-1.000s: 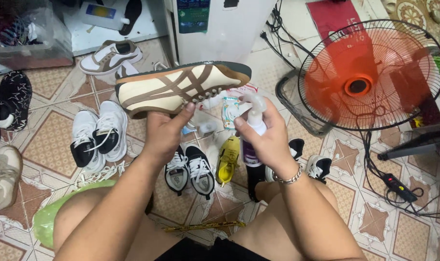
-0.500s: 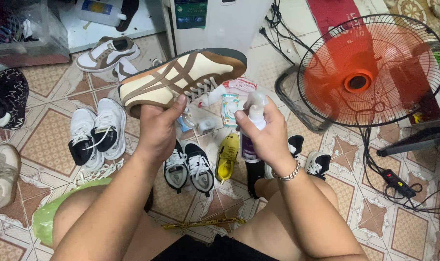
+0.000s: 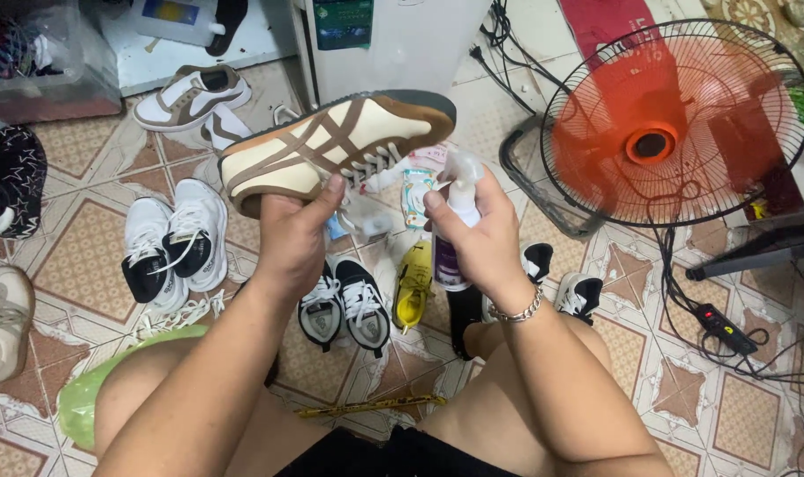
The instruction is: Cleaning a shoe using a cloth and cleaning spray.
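My left hand holds a cream sneaker with brown stripes on its side, sole turned up and away, laces hanging down. My right hand grips a spray bottle with a white trigger head and dark purple body, its nozzle aimed at the sneaker from a short distance. A silver bracelet sits on my right wrist. Both hands are raised over my bare knees.
Pairs of shoes lie on the patterned tile floor: white-black sneakers, black-white ones, a yellow shoe, a white-brown shoe. A running red fan stands right, with cables and a power strip. A green bag lies left.
The sneaker has tilted, toe end lifting higher to the right, and my right hand has brought the spray bottle closer to it.
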